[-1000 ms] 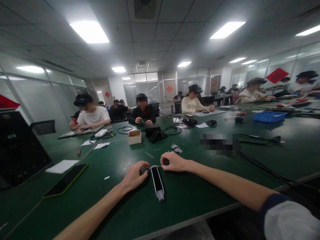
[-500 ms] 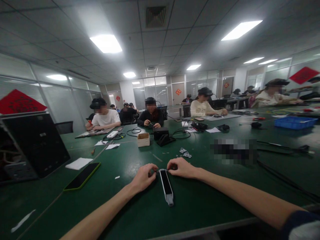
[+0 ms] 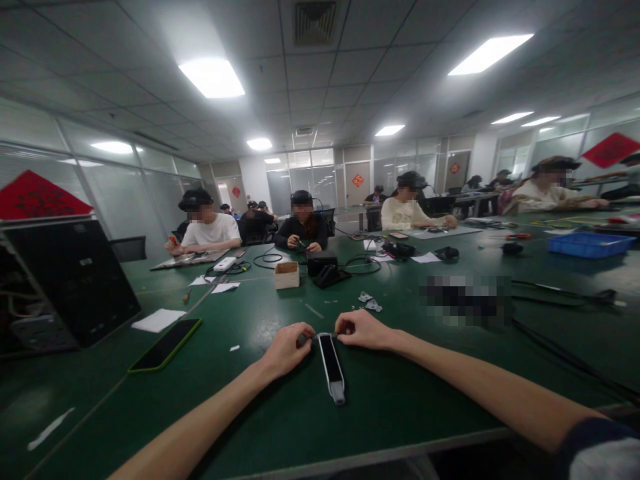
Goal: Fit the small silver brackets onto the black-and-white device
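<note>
A slim, long device [image 3: 330,363] with a black face and a white-grey frame lies on the green table, its narrow grey end toward me. My left hand [image 3: 290,347] is at the left of its far end, thumb and fingertips pinched together. On the other side, my right hand [image 3: 364,330] is curled in a pinch by the same end. Something small seems to be at the fingertips of both hands, too small to make out. Small grey pieces [image 3: 370,302] lie just beyond my right hand.
A phone in a green case [image 3: 165,345], white paper [image 3: 159,320] and a black computer case [image 3: 75,280] are on the left. Ahead stand a small open box [image 3: 287,276] and a black stand [image 3: 327,270]. A blue tray [image 3: 593,245] and cables lie right. Several people sit across the table.
The view has shifted slightly, so the device sits a little higher in it. Both hands keep nearly the same pinched pose at its far end.
</note>
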A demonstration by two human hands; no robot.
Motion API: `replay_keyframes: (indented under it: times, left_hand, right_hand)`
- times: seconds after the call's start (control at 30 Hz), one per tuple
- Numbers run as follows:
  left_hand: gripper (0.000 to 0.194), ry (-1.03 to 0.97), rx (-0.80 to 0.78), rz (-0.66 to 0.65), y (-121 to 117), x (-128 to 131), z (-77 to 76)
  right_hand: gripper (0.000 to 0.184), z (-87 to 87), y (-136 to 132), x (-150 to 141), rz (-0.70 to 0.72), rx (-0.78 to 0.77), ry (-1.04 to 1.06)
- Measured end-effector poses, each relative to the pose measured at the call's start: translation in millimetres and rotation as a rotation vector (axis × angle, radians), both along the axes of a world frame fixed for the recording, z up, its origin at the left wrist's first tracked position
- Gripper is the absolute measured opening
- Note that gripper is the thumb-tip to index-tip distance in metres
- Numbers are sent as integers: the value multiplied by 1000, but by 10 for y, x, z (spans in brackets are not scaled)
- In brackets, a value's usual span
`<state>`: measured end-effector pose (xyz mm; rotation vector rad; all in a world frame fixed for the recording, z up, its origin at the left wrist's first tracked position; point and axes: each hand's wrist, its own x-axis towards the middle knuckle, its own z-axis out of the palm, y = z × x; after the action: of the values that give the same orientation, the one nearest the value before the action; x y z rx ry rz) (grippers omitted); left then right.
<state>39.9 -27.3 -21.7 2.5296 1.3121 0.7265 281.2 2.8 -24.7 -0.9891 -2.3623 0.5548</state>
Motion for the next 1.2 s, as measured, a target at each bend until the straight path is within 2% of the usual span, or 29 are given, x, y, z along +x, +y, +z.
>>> replay_keyframes:
  times: [0.3, 0.57, 0.67, 0.77, 0.9, 1.2]
  left_hand:
    - [21, 46, 18, 4, -24, 10, 3]
    - [22, 92, 86, 34, -25, -3, 4]
    - [19, 30, 136, 65, -43, 14, 28]
    - [18, -67, 156, 22, -110, 63, 63]
    - [17, -126, 106, -49, -223, 142, 103]
    - [17, -283, -28, -82, -241, 151, 113]
  right_hand:
    - [14, -2, 14, 10, 15, 32, -8]
    - [12, 17, -7, 19, 5, 263, -23]
    - [11, 12, -63, -40, 44, 371, 49]
    - [13, 12, -151, -118, 122, 441, 96]
    - [15, 8, -254, -196, 227, 496, 151]
    - [15, -14, -268, -233, 265, 593, 275]
